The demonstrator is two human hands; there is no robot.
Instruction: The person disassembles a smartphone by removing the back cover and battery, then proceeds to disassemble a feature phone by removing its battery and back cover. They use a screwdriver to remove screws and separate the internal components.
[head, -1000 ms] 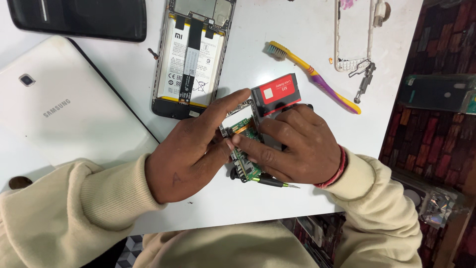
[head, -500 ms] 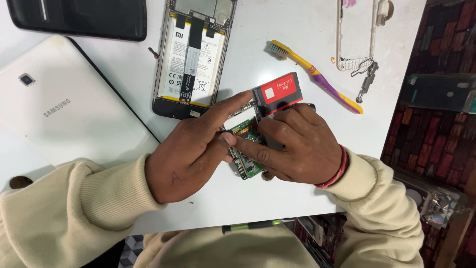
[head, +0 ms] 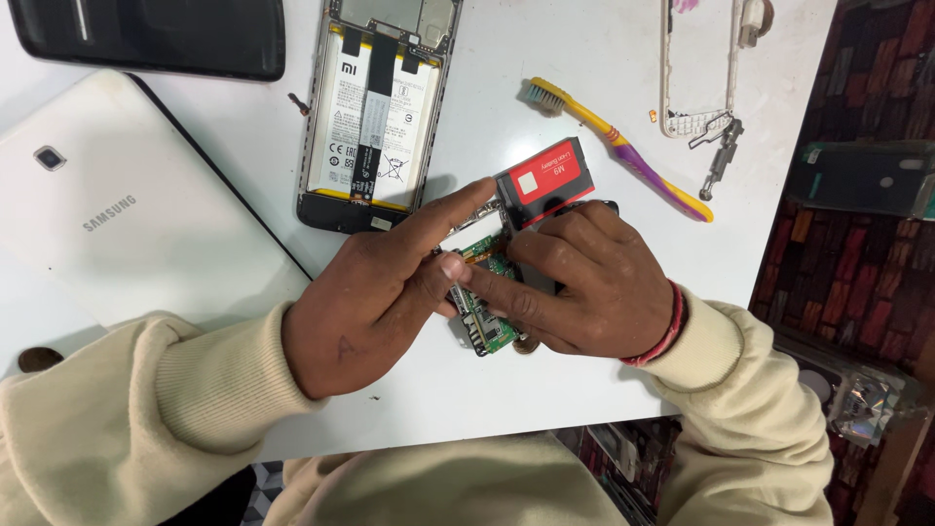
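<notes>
Circuit board: a small green circuit board [head: 484,317] lies near the middle of the white surface [head: 545,88], pinched between both hands, mostly covered by them.
Red battery: a red and black battery [head: 545,180] rests against the board's upper end, at 1 o'clock from it, tilted.
Left hand: the left hand [head: 375,297] comes in from 8 o'clock, palm down, index finger stretched straight toward the battery, thumb pressed to the board's left edge; its fingers are closed on the board.
Right hand: the right hand [head: 584,282] comes in from 4 o'clock, knuckles up, fingers curled tight over the board's right side, fingertips meeting the left thumb; a red band circles the wrist.
Opened phone: an opened phone [head: 375,107] with its battery exposed lies at 11 o'clock, just beyond the left index finger.
Toothbrush: a yellow and purple toothbrush [head: 623,146] lies at 1 o'clock, past the battery.
White tablet: a white tablet [head: 117,209] lies face down at 9 o'clock.
Phone frame: a pale phone frame [head: 701,63] lies at 1 o'clock, near the surface's far edge.
</notes>
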